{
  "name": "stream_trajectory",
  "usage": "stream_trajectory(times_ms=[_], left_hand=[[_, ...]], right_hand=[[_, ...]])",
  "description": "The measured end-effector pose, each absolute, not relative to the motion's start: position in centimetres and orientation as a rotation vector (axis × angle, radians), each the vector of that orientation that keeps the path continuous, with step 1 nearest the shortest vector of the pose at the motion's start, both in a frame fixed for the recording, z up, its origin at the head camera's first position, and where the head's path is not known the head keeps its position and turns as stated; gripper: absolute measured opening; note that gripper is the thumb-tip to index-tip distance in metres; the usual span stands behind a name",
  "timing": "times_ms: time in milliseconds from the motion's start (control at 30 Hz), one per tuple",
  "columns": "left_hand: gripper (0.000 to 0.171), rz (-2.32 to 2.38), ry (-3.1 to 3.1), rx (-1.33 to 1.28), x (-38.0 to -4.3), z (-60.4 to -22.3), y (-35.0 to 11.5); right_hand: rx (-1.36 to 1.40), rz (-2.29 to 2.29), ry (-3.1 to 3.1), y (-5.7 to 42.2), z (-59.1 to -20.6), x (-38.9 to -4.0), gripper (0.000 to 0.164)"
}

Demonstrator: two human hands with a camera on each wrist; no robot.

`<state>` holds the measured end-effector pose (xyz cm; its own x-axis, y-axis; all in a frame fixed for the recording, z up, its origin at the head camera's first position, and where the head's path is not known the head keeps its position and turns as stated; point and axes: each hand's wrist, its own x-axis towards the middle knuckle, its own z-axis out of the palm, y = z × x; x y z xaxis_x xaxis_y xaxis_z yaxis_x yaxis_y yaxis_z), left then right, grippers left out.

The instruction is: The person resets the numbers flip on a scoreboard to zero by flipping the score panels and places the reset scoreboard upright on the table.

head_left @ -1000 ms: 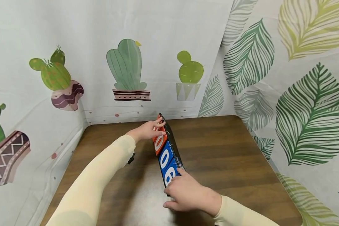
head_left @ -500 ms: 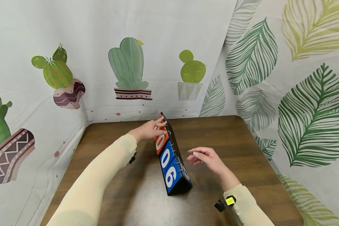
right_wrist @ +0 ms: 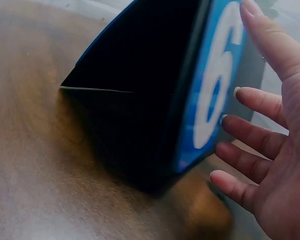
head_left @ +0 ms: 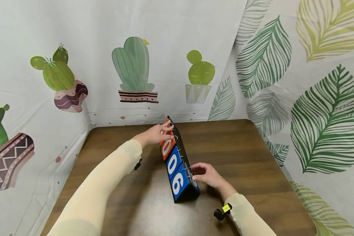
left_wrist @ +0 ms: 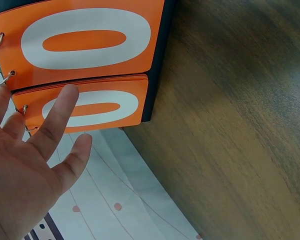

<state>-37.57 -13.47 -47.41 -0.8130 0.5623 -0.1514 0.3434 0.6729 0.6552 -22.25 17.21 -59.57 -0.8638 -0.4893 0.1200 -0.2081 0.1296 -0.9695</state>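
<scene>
A tent-shaped flip scoreboard [head_left: 180,172] stands lengthwise on the table, with cards hung on metal rings along its top ridge. Its near left face shows a blue 0 card and a blue 6 card [head_left: 178,183]; farther back are orange 0 cards [left_wrist: 85,37]. My left hand [head_left: 154,135] rests on the far end, fingers spread near the ridge and rings. On the opposite slope, my right hand [head_left: 210,177] is at the near end with relaxed fingers beside another blue 6 card [right_wrist: 216,80]. Its thumb lies close to the card's upper part; whether it touches is unclear.
A brown wood-grain table [head_left: 233,154] carries the scoreboard. Behind it hangs a white cloth [head_left: 171,39] printed with cacti, and a leaf-printed cloth [head_left: 312,131] hangs at the right. Each wrist wears a small black strap-on device [head_left: 221,213].
My right hand has left the front blue 6 card, swung to the right clear of the scoreboard, then come back against its right slope. My left hand has stayed in place.
</scene>
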Motion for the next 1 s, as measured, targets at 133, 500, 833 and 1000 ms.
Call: stream_trajectory(times_ms=[133,500,833,1000], left_hand=[[0.072,0.882,2.549,0.717,-37.7,-47.6,-13.5],[0.071,0.862,2.555,0.713,-37.8,-47.7,-13.6],[0.070,0.877,2.540,0.716,-37.6,-47.5,-13.6],[0.070,0.887,2.544,0.709,-37.6,-47.4,-13.6]], right_hand=[[-0.658,-1.762,2.215,16.6,-59.9,-22.5,0.037],[-0.692,-1.591,2.266,16.1,-56.6,-21.6,0.030],[-0.664,-1.582,2.264,16.4,-58.9,-22.8,0.032],[-0.651,-1.611,2.275,16.7,-59.5,-23.0,0.032]])
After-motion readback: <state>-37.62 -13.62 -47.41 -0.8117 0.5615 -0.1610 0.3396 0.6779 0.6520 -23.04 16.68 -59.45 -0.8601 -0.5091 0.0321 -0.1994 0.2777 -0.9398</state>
